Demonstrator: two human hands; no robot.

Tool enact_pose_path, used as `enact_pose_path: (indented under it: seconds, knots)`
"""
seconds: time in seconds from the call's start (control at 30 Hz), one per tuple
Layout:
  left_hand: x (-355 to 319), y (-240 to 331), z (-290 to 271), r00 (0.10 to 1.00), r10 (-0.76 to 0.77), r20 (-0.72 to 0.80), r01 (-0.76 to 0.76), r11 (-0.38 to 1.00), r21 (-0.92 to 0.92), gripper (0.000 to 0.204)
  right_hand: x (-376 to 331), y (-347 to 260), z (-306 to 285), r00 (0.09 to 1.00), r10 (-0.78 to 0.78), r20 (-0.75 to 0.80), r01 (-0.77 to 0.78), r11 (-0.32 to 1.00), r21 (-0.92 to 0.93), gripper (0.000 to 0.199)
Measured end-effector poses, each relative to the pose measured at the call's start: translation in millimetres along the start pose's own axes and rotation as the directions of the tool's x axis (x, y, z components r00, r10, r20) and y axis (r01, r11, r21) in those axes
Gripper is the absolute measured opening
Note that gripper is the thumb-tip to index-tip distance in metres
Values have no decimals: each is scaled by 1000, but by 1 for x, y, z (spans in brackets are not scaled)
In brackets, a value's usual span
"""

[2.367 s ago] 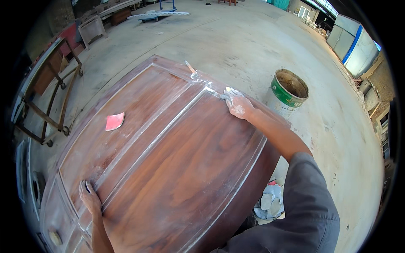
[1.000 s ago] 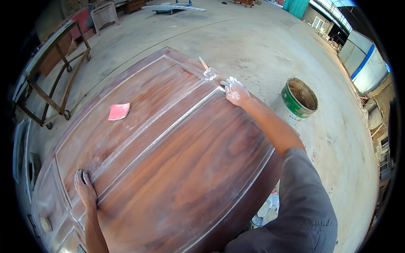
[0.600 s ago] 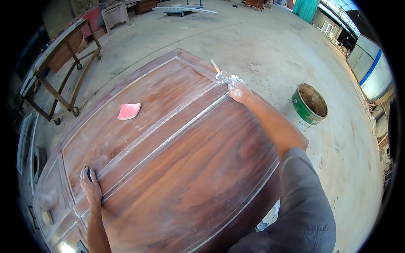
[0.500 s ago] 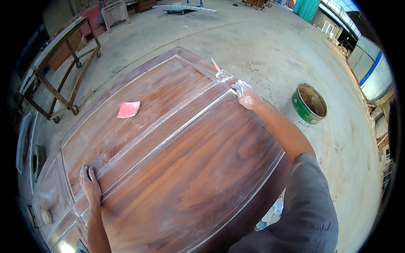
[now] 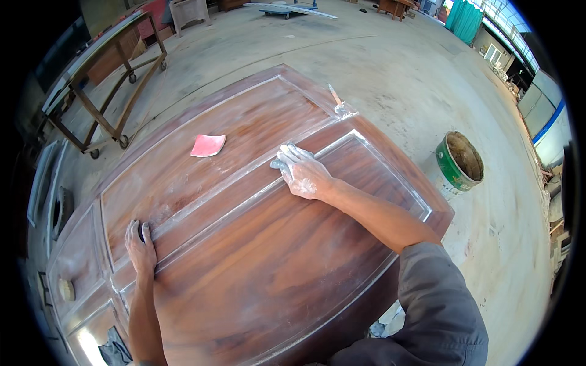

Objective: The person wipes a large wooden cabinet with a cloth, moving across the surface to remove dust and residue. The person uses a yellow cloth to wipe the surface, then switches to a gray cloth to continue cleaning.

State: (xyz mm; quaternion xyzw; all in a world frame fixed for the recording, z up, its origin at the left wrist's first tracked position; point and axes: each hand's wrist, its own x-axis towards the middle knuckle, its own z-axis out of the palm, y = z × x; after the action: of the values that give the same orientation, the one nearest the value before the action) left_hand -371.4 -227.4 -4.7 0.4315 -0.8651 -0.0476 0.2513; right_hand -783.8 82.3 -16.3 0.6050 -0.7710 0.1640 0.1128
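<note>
A large brown wooden panel (image 5: 256,262) with raised mouldings lies in front of me, streaked with white powder. My right hand (image 5: 302,174), dusted white, presses on the strip between two mouldings near the panel's middle. Under its fingers shows a grey-blue, soft-looking piece (image 5: 278,165), mostly hidden. At the left, my left hand (image 5: 141,249) rests on the panel with a small dark piece (image 5: 143,232) between thumb and fingers; its kind is unclear. A curved piece of pink sandpaper (image 5: 208,146) lies on the far section. A brush-like tool (image 5: 335,97) sits with white filler (image 5: 345,110) at the far edge.
A green bucket (image 5: 459,161) stands on the floor to the right. At the far left is a wheeled rack (image 5: 97,113). A roundish pale block (image 5: 66,290) and a dark cloth (image 5: 114,348) lie on the panel's left end. A blue trolley (image 5: 287,12) stands far off.
My right hand has moved left and nearer along the moulding, from the panel's far right corner toward its middle. My left hand stays at about the same spot. The view has shifted slightly.
</note>
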Motion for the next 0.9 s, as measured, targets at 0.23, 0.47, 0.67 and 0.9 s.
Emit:
enact_pose_path:
  seconds: [0.23, 0.47, 0.67, 0.9]
  knots:
    - [-6, -6, 2, 998, -53, -31, 52, 999, -14, 45, -2, 95, -37, 949, 307, -72, -313, 886, -344, 48]
    - [-6, 5, -11, 994, 2, -112, 7, 997, 79, 43, 18, -28, -9, 983, 83, 162, -93, 994, 55, 44]
    - [-61, -69, -78, 976, 85, -202, -83, 996, 18, 38, 31, -24, 0, 970, 75, 233, -80, 997, 10, 45]
    - [-156, -189, -128, 973, -151, -173, 188, 957, 222, 36, 32, -40, 2, 941, 210, 264, -191, 977, -97, 51]
